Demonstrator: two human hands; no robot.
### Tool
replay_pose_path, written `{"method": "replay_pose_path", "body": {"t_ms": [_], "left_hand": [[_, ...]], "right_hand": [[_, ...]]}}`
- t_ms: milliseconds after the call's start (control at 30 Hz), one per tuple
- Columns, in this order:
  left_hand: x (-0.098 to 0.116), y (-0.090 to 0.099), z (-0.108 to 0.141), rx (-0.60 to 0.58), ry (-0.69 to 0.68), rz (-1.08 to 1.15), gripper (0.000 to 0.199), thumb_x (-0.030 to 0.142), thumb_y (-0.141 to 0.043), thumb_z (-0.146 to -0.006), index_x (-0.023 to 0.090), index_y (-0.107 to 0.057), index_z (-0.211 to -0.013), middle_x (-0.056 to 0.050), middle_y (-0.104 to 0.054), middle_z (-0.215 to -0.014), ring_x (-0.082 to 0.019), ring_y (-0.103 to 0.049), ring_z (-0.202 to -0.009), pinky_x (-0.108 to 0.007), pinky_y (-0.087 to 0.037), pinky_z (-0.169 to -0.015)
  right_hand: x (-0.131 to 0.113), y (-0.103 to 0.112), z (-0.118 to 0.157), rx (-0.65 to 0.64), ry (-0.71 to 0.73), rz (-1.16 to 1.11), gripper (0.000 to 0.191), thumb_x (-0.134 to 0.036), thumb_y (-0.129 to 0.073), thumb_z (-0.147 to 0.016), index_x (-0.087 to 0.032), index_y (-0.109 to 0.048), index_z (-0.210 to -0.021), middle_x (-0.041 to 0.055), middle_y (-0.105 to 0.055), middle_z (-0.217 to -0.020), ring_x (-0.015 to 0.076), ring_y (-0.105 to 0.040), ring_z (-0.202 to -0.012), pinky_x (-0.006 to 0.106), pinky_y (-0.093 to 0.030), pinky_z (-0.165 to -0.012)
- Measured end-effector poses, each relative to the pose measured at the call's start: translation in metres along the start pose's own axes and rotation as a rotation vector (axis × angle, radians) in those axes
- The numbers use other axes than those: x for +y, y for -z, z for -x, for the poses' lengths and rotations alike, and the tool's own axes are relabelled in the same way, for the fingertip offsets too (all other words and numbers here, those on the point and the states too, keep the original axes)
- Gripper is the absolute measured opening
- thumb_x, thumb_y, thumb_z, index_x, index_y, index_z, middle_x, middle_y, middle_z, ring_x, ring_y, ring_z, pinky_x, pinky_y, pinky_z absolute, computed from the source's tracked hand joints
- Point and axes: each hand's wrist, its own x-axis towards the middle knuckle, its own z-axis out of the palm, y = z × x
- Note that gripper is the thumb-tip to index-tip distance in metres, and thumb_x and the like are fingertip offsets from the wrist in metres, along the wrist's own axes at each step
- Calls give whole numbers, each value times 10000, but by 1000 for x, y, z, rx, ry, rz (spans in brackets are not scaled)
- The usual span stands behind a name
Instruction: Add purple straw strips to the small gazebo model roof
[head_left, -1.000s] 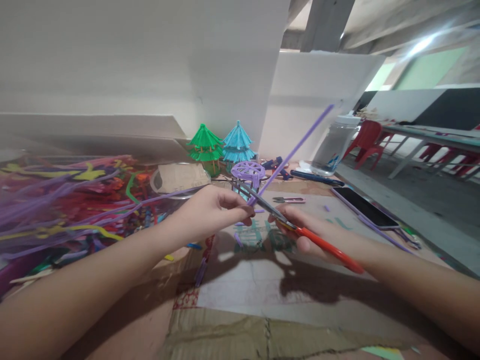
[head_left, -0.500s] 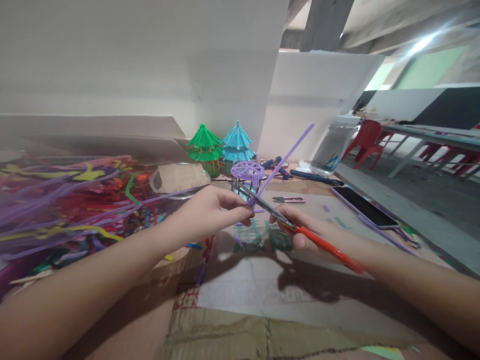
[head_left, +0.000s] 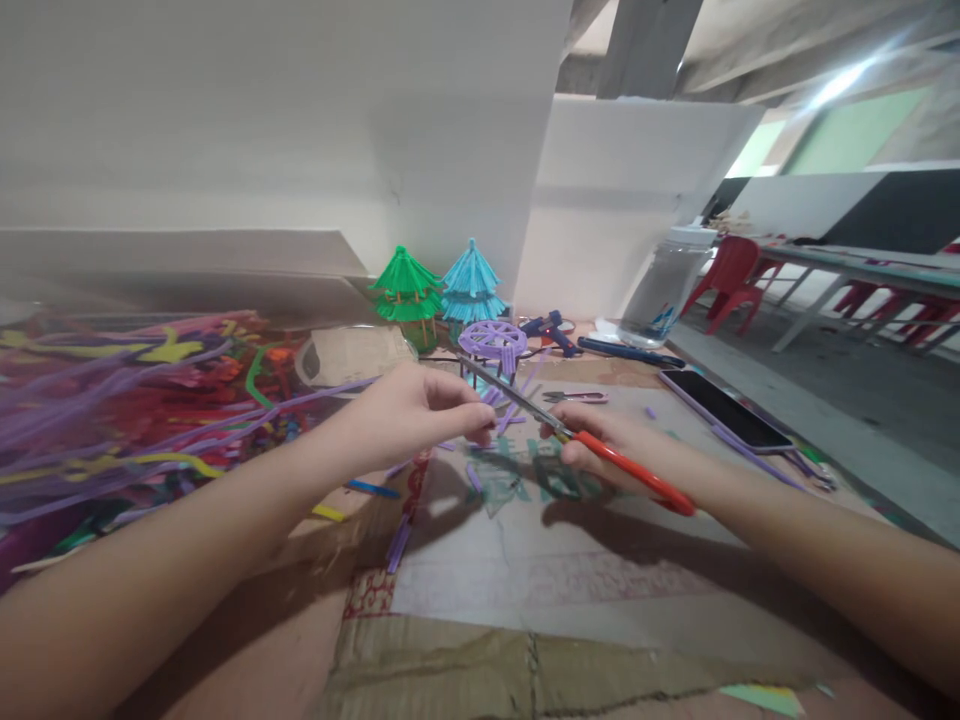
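Note:
My right hand point(head_left: 589, 435) grips red-handled scissors point(head_left: 626, 470), their blades pointing up and left past my left fingertips and looking nearly together. My left hand point(head_left: 442, 405) is closed in a pinch, with a little purple pipe cleaner point(head_left: 494, 397) showing at its fingertips; how much it holds is hidden. Beyond the blades, a blurred purple strip point(head_left: 534, 380) slants over the table. Behind them stands a purple wheel-shaped pipe-cleaner piece point(head_left: 493, 340) on dark legs. Short purple pieces point(head_left: 474, 478) lie on the white sheet point(head_left: 510, 570) below my hands.
Green point(head_left: 406, 285) and blue point(head_left: 472, 283) pipe-cleaner pagodas stand at the back. A heap of colourful pipe cleaners point(head_left: 150, 420) fills the left. Thread snips point(head_left: 574, 397), a glue gun point(head_left: 553, 330), a phone point(head_left: 724, 410), a blue cutter point(head_left: 630, 352) and a clear bottle point(head_left: 667, 285) are to the right.
The long purple strip that rose up right from my left fingertips no longer stands there; a blurred strip shows lower. The scissors and my right hand have shifted slightly left.

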Motion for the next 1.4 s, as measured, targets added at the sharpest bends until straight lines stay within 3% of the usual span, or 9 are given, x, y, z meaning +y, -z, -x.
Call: {"method": "replay_pose_path", "body": {"t_ms": [167,367,500,700,833,1067,1233,1400], "left_hand": [[-2,7,-2,142,-60,-78,286,449,-620,-822,205,-768,-800,-15,-749,-796,-187,-667,-791,-263,-501,-707],[-40,-15,-21,144,-36,-101,265,410,-640,-808,197,-744,-928,-37,-750,-912,-190,-667,-821,-278,-495,-726],[-58,-26,-27,153,-36,-245,272,367,-582,-839,180,-724,-977,-49,-740,-910,-190,-655,-774,-270,-471,-676],[-61,-29,-26,129,-51,-418,302,385,-490,-896,197,-724,-936,-50,-742,-884,-200,-656,-774,-269,-443,-674],[-61,-31,-25,170,-60,-423,263,373,-512,-884,196,-699,-938,-46,-736,-876,-205,-657,-795,-276,-447,-694],[-67,-42,-27,208,-54,-80,273,405,-523,-895,188,-647,-1006,-42,-729,-900,-184,-676,-784,-271,-495,-701],[-62,-47,-26,204,-72,-67,270,407,-535,-892,169,-661,-886,-34,-709,-863,-175,-645,-797,-259,-484,-726],[-63,-47,-27,225,-60,-27,288,419,-541,-888,163,-673,-903,-36,-713,-870,-177,-642,-814,-255,-481,-728]], "right_hand": [[2,-2,-3,-27,-59,129,411,-471,-683,-785,-227,-637,-1111,57,-692,-1008,226,-630,-878,321,-482,-747],[-2,-15,3,-84,50,267,458,-308,-601,-846,-266,-568,-1301,91,-650,-1143,259,-603,-1011,373,-467,-855],[-4,-13,4,-134,68,271,450,-388,-569,-889,-285,-548,-1326,87,-597,-1129,249,-572,-1013,383,-458,-864],[-4,-7,0,-171,84,229,473,-501,-549,-902,-270,-572,-1314,83,-559,-1113,242,-557,-1032,379,-442,-882],[3,-6,-6,-100,105,203,397,-455,-519,-933,-213,-629,-1228,84,-617,-1107,220,-589,-998,352,-448,-869],[20,-11,-29,154,112,434,287,-270,-470,-944,-188,-685,-1117,94,-725,-1014,214,-653,-890,310,-452,-753],[19,-13,-50,117,204,691,313,-199,-458,-930,-189,-642,-1183,97,-727,-934,213,-653,-806,289,-379,-657],[22,-9,-65,52,140,793,269,-182,-520,-881,-191,-663,-1109,83,-721,-838,191,-629,-703,279,-275,-559]]}}
